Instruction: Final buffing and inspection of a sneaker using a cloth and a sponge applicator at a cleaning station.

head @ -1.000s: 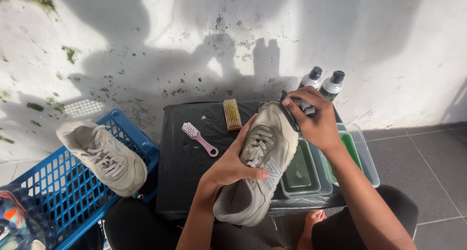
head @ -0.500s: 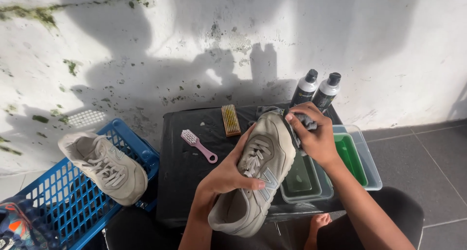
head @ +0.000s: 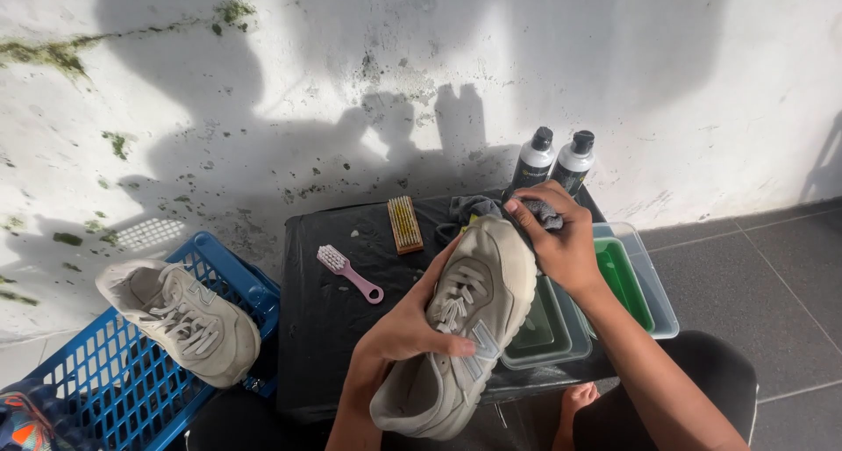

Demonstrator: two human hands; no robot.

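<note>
My left hand (head: 412, 324) grips a beige sneaker (head: 465, 328) across its laces and side, holding it over a black-covered low table (head: 342, 293). My right hand (head: 557, 236) presses a dark grey cloth (head: 545, 214) against the sneaker's toe. The matching second sneaker (head: 180, 319) rests on the rim of a blue plastic crate (head: 105, 372) at the left.
On the table lie a pink toothbrush-style brush (head: 349, 273) and a wooden brush (head: 404, 225). Two grey bottles with black caps (head: 553, 161) stand at the back right. A clear tub holding green trays (head: 627, 280) sits at the right. A stained white wall stands behind.
The view has shifted slightly. My right hand with the cloth has moved along the toe of the sneaker, and the shoe has tilted a little in my left hand.
</note>
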